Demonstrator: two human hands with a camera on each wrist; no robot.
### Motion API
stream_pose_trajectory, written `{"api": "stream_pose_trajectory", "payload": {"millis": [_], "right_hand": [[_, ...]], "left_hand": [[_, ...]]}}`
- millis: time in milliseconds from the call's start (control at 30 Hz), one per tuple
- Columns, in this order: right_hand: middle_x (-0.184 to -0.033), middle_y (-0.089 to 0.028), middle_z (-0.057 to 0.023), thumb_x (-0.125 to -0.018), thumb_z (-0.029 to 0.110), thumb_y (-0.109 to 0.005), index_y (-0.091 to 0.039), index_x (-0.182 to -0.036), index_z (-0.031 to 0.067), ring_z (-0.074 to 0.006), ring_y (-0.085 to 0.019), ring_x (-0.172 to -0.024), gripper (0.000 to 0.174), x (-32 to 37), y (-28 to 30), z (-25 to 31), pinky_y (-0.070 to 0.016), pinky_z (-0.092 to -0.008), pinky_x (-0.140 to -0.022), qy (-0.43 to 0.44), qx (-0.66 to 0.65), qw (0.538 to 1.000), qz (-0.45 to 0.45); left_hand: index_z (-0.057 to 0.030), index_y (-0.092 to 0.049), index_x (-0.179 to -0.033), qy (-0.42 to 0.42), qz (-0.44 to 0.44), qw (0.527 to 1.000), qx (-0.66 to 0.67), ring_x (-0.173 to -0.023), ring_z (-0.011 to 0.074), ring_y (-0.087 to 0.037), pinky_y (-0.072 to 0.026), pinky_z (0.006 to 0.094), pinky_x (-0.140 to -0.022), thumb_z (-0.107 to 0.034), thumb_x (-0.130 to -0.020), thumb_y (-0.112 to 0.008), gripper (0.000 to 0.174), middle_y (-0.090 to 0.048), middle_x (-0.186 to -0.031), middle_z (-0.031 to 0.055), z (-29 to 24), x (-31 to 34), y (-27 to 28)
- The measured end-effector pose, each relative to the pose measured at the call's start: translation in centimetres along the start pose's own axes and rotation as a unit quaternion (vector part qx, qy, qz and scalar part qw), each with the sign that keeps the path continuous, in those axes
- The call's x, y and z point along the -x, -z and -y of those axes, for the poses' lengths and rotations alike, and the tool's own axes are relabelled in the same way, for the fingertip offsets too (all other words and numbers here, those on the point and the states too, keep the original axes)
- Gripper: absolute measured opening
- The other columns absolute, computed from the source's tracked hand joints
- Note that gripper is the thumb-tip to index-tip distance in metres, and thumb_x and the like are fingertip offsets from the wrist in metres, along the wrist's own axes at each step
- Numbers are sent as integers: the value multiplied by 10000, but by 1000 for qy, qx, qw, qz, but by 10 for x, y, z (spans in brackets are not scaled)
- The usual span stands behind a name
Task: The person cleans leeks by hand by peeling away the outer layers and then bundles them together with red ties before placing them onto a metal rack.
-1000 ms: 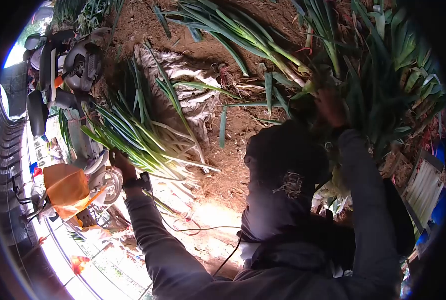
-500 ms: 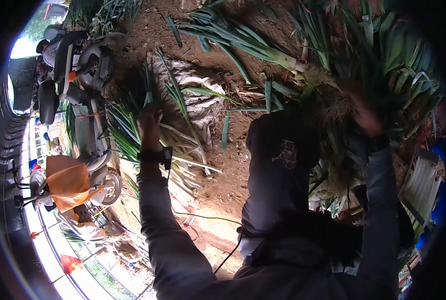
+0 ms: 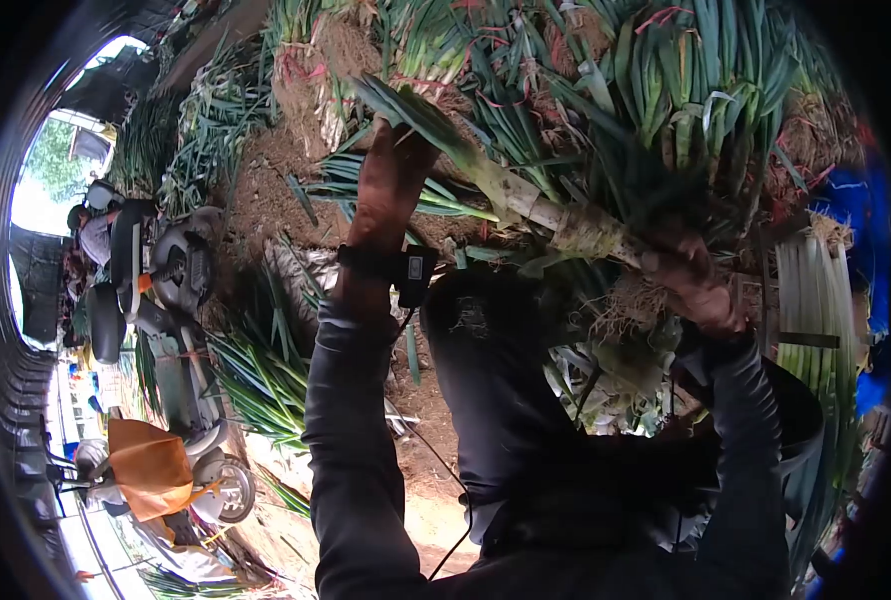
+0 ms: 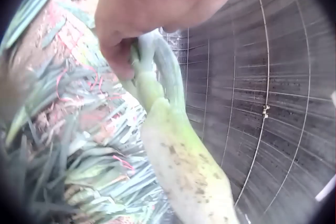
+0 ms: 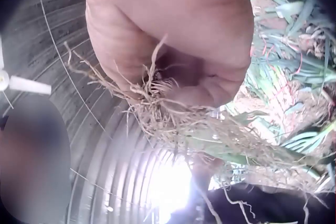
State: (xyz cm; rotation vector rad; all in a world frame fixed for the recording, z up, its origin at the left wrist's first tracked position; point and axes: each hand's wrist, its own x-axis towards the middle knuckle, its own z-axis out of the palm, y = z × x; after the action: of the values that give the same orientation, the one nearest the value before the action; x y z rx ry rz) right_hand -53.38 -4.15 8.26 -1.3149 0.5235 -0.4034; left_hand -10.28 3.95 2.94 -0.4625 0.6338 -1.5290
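A bundle of white-stalked, green-leaved leeks [image 3: 556, 222] is raised above the person's dark hooded head [image 3: 496, 370]. The left hand [image 3: 391, 175] is at the leaf end of the bundle. In the blurred left wrist view, its thumb and fingers are curled round a pale green leaf, pinching it. The right hand [image 3: 691, 285] is at the opposite end, closed tight round the base of the bundle. The tan stringy roots [image 5: 157, 108] spill over its fingers and hide most of them.

The hood covers the bundle's underside, and the arm's dark sleeve hides the left wrist below a black wrist strap [image 3: 381, 265]. Behind the bundle is a large heap of tied green leeks [image 3: 666, 80], and the bundle's leaf tips are hard to tell from it. Just right of the bundle's root end is a stack of trimmed white stalks [image 3: 811, 300], partly cut off by the dark edge of the lens. Well to the left of the bundle is a dark motorbike [image 3: 176, 265], and below that an orange bag [image 3: 151, 465]. Both are small and warped.
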Motion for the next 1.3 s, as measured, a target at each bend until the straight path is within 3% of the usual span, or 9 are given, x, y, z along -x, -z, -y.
{"api": "stream_pose_trajectory", "payload": {"millis": [100,300,400,533,600,667,733,1000,1300], "right_hand": [[-984,-673,-43,-913,148,-748,-677,-1145,-64,-93,-601,-968,323,15,14,-17,-509,-276,-806,13,133,991,2],[-1478,-468,-178,-805,435,-762,-453,-1458,9,-262,-494,-1352,838,39,36,-37,-387,-401,-1144,58,-100,987,109],[-1445,-525,-174,-915,240,-707,-525,-1402,9,-270,-530,-1320,568,17,71,-80,-399,-386,-1139,12,176,984,29],[-1367,-611,-141,-971,82,-657,-595,-1339,9,-260,-580,-1263,380,4,62,-116,-412,-345,-1118,68,38,993,-93],[-1350,-622,-127,-1006,187,-628,-584,-1352,16,-260,-607,-1221,389,-11,68,-134,-453,-359,-1054,152,634,749,-119],[-1361,-615,-127,-1022,260,-598,-578,-1362,12,-245,-600,-1234,422,-27,74,-141,-453,-376,-1044,-37,416,903,-104],[-1347,-623,-131,-1024,280,-593,-569,-1369,-5,-228,-608,-1214,449,-55,69,-121,-474,-389,-1006,53,181,976,-111],[-748,-603,-24,-894,260,-771,-664,-1129,-33,-89,-544,-648,391,-144,-6,11,-443,-288,-559,176,133,962,-158],[-806,-607,4,-945,194,-698,-681,-1122,23,-42,-456,-546,247,-97,20,-12,-350,-235,-475,161,25,986,-28]], "left_hand": [[-19,-516,-1378,-266,4,701,-662,-1193,318,-596,-459,457,-1061,-395,-1070,-429,493,-610,-1339,144,74,-21,-3],[-124,-583,-1277,-247,115,676,-685,-998,210,-627,-533,380,-909,-355,-1032,-550,338,-651,-1106,56,89,-55,9],[-44,-584,-1164,-240,71,753,-608,-891,286,-686,-600,420,-820,-369,-972,-639,381,-673,-1038,142,139,-68,7],[-45,-591,-1184,-224,157,770,-576,-942,233,-659,-591,409,-808,-482,-957,-657,497,-675,-1041,101,146,-79,22],[-69,-617,-1157,-222,120,772,-583,-904,205,-650,-569,399,-780,-411,-937,-717,419,-678,-1033,57,139,-83,37],[-93,-636,-1167,-250,97,756,-597,-882,170,-648,-548,380,-755,-327,-907,-773,376,-677,-1019,12,134,-92,45],[-110,-638,-1180,-268,113,736,-612,-837,144,-643,-539,346,-724,-304,-894,-792,378,-671,-990,-19,141,-103,47],[-33,-589,-1210,-236,108,719,-645,-948,217,-651,-572,374,-828,-316,-978,-680,377,-657,-1058,82,140,-107,47],[5,-592,-1142,-317,60,729,-603,-841,225,-636,-579,361,-794,-222,-944,-728,330,-642,-941,93,123,-107,33]]}}
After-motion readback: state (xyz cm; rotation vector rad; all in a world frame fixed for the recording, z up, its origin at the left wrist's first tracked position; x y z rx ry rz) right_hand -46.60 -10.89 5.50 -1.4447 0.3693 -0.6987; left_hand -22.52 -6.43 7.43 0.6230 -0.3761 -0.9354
